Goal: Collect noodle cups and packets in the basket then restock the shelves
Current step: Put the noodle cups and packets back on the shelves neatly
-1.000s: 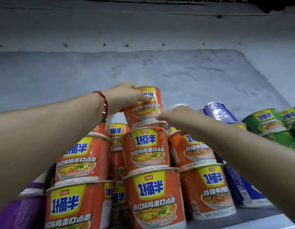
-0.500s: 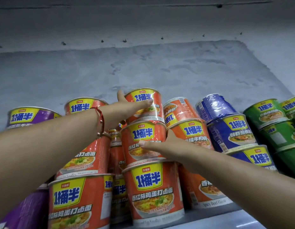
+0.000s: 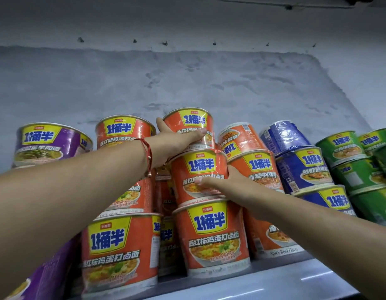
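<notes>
A top orange noodle cup [image 3: 191, 126] crowns a three-high stack on the shelf [image 3: 274, 284], the left hand [image 3: 177, 141] wrapped around its lower wall, thumb behind and fingers [image 3: 199, 133] curled across the front in a grip. Just below those fingers, the right hand [image 3: 226, 185] presses open-palmed against the middle orange cup [image 3: 200, 169], fingers spread flat rather than closed around it. The restocking stage appears well along: orange cups stand stacked on both sides of the hands, with purple cups [image 3: 51, 141] beyond the left wrist and blue cups [image 3: 304, 167] and green cups [image 3: 347, 148] past the right forearm. The basket is out of frame, so what remains to shelve cannot be judged. No noodle packets are visible, and the forearms hide several cups behind them.
</notes>
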Demonstrator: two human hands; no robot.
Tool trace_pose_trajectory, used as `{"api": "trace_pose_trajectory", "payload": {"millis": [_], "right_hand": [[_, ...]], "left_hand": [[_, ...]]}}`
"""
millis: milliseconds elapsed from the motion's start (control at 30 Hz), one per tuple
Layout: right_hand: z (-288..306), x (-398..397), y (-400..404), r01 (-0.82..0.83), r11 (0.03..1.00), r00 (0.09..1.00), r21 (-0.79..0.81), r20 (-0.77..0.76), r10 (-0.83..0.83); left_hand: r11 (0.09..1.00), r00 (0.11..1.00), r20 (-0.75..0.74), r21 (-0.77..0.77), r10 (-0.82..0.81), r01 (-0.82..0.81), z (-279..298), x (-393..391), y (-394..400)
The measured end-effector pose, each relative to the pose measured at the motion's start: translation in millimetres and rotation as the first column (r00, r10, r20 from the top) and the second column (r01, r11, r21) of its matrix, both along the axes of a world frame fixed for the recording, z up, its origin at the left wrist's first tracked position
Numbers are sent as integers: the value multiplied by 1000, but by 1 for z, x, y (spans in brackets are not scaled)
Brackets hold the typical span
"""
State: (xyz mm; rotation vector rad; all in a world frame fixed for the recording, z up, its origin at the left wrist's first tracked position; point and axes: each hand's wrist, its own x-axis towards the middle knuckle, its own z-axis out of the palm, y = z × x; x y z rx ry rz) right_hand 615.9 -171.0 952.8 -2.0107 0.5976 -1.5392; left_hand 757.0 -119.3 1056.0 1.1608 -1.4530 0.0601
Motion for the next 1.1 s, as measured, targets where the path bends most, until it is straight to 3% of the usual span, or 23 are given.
{"api": "trace_pose_trajectory", "payload": {"millis": [500,700,833,900,1000,1100], "right_hand": [[-7,14,27,142,989,986,-51,-75,-146],[-9,13,36,162,986,979,-39,-117,-166],[-2,-11,40,442,881,879,-171,-116,-463],[10,-36,37,560,797,821,-226,28,-570],[38,-75,26,582,787,811,-204,217,-543],[77,-99,11,619,740,785,-263,194,-589]], "left_hand": [[995,995,31,-22,-94,94,-18,4,5],[991,993,12,57,-119,118,-26,3,7],[995,994,56,-31,-97,98,-23,16,26],[990,988,144,-121,-50,68,-25,18,43],[967,931,349,-255,108,-17,-34,9,58],[915,805,497,-382,322,-130,-48,-12,55]]}}
